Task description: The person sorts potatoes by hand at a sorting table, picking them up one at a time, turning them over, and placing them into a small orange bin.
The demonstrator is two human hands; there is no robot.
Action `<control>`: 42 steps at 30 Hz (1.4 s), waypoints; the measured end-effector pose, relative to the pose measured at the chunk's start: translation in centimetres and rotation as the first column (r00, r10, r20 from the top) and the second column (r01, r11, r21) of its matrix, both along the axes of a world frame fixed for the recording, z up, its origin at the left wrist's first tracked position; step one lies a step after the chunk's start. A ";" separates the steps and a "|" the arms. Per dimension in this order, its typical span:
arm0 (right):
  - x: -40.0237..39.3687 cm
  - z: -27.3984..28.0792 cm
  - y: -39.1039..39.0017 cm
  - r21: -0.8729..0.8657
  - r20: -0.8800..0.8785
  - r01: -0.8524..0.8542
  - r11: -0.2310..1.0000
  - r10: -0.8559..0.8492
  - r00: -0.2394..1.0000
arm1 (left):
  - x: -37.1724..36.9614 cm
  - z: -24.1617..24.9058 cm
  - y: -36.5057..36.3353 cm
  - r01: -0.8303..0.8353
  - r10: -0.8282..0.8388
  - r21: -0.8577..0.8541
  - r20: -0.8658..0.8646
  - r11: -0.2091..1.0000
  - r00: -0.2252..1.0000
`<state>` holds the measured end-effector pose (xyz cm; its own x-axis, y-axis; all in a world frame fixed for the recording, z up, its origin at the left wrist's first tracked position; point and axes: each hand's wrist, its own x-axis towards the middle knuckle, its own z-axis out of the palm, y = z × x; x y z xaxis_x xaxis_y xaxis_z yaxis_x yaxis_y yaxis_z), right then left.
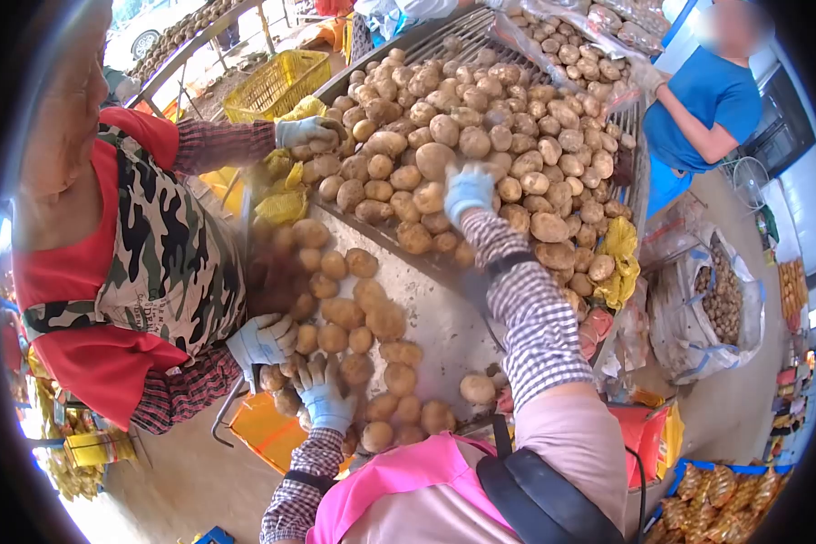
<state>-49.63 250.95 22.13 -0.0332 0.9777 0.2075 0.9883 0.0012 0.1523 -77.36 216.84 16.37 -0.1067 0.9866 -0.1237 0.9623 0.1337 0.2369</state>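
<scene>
My left hand (325, 395), in a light blue and grey glove, lies with its fingers spread over potatoes (357, 369) at the near left of the metal tray (440, 313). Farther up, my right hand (470, 189) reaches onto the big potato pile (444, 131) on the slatted sorting table. Its glove is light blue, and its fingertips are smeared by motion among the potatoes, so I cannot tell whether it grips one. Loose potatoes cover the left part of the tray, and a single potato (478, 389) sits at its near right.
A co-worker in a camouflage apron (168, 240) stands at the left, both gloved hands at the potatoes. Another person in a blue shirt (712, 104) works at the far right. A yellow crate (276, 86) stands behind; a white sack of potatoes (698, 317) is at the right.
</scene>
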 end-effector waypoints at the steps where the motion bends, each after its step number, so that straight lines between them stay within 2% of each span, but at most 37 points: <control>1: -1.1 1.7 -1.4 -0.176 -0.033 0.003 0.984 -0.009 0.999 | 0.1 -0.1 -0.1 0.009 -0.009 0.008 -0.001 1.000 1.000; 3: -2.4 -0.3 -4.5 -0.126 -0.117 -0.105 0.986 0.091 0.989 | 0.5 0.4 -0.2 0.013 -0.014 0.011 0.044 1.000 0.999; 4: -2.4 -0.5 -5.2 -0.123 -0.115 -0.108 0.987 0.094 0.989 | 0.6 0.0 -0.4 0.057 -0.058 0.055 0.019 0.997 0.998; 5: -2.8 0.0 -6.7 -0.138 -0.185 -0.165 0.977 0.138 0.973 | 0.5 -0.5 -1.0 0.100 -0.099 0.088 -0.010 0.991 0.995; 7: -3.4 -1.2 -10.1 -0.172 -0.270 -0.219 0.960 0.168 0.948 | 0.7 -0.5 -1.3 0.095 -0.115 0.171 0.109 0.981 0.987; 8: -3.3 -2.1 -11.2 -0.034 -0.510 -0.304 0.952 0.245 0.825 | 0.5 -0.5 -1.4 0.106 -0.133 0.199 0.123 0.974 0.983; 9: -3.5 -1.9 -12.5 0.127 -0.697 -0.348 0.929 0.333 0.635 | 0.4 -0.7 -1.5 0.112 -0.146 0.232 0.138 0.966 0.980; 10: -3.7 -1.7 -14.1 0.083 -0.872 -0.320 0.944 0.224 0.435 | 0.1 -1.3 -1.4 0.108 -0.141 0.231 0.133 0.967 0.981; 11: -4.0 -0.8 -15.7 0.088 -0.874 -0.324 0.942 0.229 0.428 | -0.1 -2.0 -1.1 0.076 -0.136 0.284 0.198 0.956 0.971; 12: -4.2 -0.1 -17.6 0.010 -0.988 -0.401 0.916 -0.052 -0.145 | -0.3 -1.7 -1.1 0.046 -0.137 0.327 0.260 0.944 0.956; 13: -4.4 0.5 -19.7 -0.004 -0.687 -0.495 0.869 -0.363 -0.630 | -0.4 -1.4 -1.1 0.055 -0.140 0.319 0.251 0.946 0.958; 14: -4.9 1.3 -21.8 -0.027 -0.569 -0.494 0.869 -0.419 -0.707 | 0.0 -0.1 -0.6 0.060 -0.194 0.349 0.364 0.935 0.911; 15: -4.6 1.1 -22.9 -0.032 -0.565 -0.490 0.871 -0.420 -0.710 | 0.8 1.4 -0.3 0.057 -0.245 0.376 0.473 0.925 0.846; 17: -3.3 0.6 -25.5 -0.157 -0.332 -0.680 0.717 -0.686 -0.647 | 3.1 5.4 0.1 0.140 -0.381 0.478 0.457 0.867 0.804; 18: -4.4 0.8 -26.9 -0.267 -0.444 -0.548 0.793 -0.606 -0.660 | 4.6 6.6 0.0 0.061 -0.322 0.365 0.717 0.929 0.619; 19: -4.6 -0.3 -27.8 -0.278 -0.435 -0.546 0.790 -0.611 -0.661 | 5.9 7.6 -0.2 0.020 -0.214 0.223 0.901 0.975 0.377; 21: -4.4 -2.2 -29.8 -0.310 -0.377 -0.560 0.768 -0.640 -0.669 | 7.4 9.2 -0.6 0.070 -0.040 0.038 0.999 0.997 0.026; 22: -4.1 -2.2 -31.0 -0.333 -0.363 -0.565 0.755 -0.655 -0.662 | 7.6 8.6 -0.9 0.105 -0.056 0.059 0.998 0.993 -0.027; 23: -3.8 -2.3 -32.1 -0.355 -0.349 -0.569 0.742 -0.670 -0.655 | 7.6 7.7 -1.1 0.117 -0.049 0.052 0.998 0.992 -0.028; 25: -1.8 -0.7 -34.4 -0.225 -0.681 -0.700 0.677 -0.624 -0.384 | 7.1 6.4 -1.2 0.202 0.087 -0.055 0.985 0.978 -0.151; 26: -2.7 -0.1 -35.8 -0.228 -0.658 -0.644 0.730 -0.604 -0.451 | 7.1 6.2 -1.6 0.237 0.068 -0.039 0.991 0.971 -0.117; 27: -3.0 -0.6 -36.8 -0.232 -0.655 -0.632 0.739 -0.600 -0.460 | 7.2 5.8 -2.0 0.252 0.075 -0.044 0.990 0.967 -0.116; 29: -3.3 -1.7 -38.1 -0.290 -0.475 -0.596 0.749 -0.653 -0.590 | 7.1 4.3 -2.5 0.323 0.218 -0.159 0.963 0.933 -0.157; 30: -3.5 -1.1 -38.8 -0.328 -0.505 -0.495 0.805 -0.592 -0.628 | 6.5 2.8 -2.2 0.360 0.078 -0.132 0.984 0.924 0.161; 31: -2.7 -1.7 -39.5 -0.325 -0.509 -0.491 0.808 -0.587 -0.630 | 6.2 1.2 -2.6 0.368 -0.036 -0.110 0.930 0.923 0.367; 32: -0.9 -3.0 -40.7 -0.272 -0.596 -0.444 0.854 -0.511 -0.619 | 6.1 2.6 -3.2 0.353 -0.176 -0.042 0.809 0.935 0.561; 33: 1.1 -4.7 -42.1 -0.217 -0.720 -0.328 0.920 -0.377 -0.582 | 6.0 3.8 -4.0 0.351 -0.289 0.027 0.628 0.936 0.722; 34: 3.0 -6.4 -43.5 -0.158 -0.826 -0.205 0.966 -0.243 -0.508 | 5.2 2.8 -4.6 0.347 -0.285 0.026 0.629 0.938 0.723; 36: 9.1 -6.7 -46.9 -0.369 -0.863 0.031 0.929 -0.331 -0.381 | 2.6 -0.2 -5.7 0.358 -0.390 0.156 0.375 0.921 0.841; 37: 12.2 -7.3 -48.7 -0.482 -0.856 0.135 0.866 -0.433 -0.282 | 2.0 -0.1 -6.6 0.355 -0.385 0.149 0.377 0.923 0.843; 38: 15.3 -7.9 -50.4 -0.582 -0.813 0.237 0.778 -0.545 -0.206 | 1.5 0.3 -7.5 0.322 -0.352 0.145 0.303 0.936 0.886; 39: 17.2 -7.3 -51.1 -0.746 -0.632 0.393 0.538 -0.757 -0.164 | 1.1 0.4 -8.1 0.287 -0.314 0.144 0.226 0.947 0.922; 40: 18.3 -7.7 -51.4 -0.749 -0.628 0.390 0.536 -0.762 -0.159 | 0.8 -0.1 -8.2 0.301 -0.288 -0.042 0.193 0.953 0.938; 41: 18.7 -7.5 -51.5 -0.605 -0.415 0.537 0.588 -0.808 0.418 | 1.0 -0.4 -8.4 0.299 -0.284 -0.051 0.197 0.953 0.938; 42: 19.0 -7.5 -51.3 -0.428 0.033 0.561 0.708 -0.609 0.793 | 1.4 -0.6 -8.2 0.327 -0.316 -0.083 0.126 0.941 0.940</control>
<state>-30.64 199.67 14.65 0.5718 0.7867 -0.2326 0.8204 -0.5460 0.1700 -75.99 208.63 15.76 0.2342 0.9476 -0.2173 0.9266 -0.1500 0.3448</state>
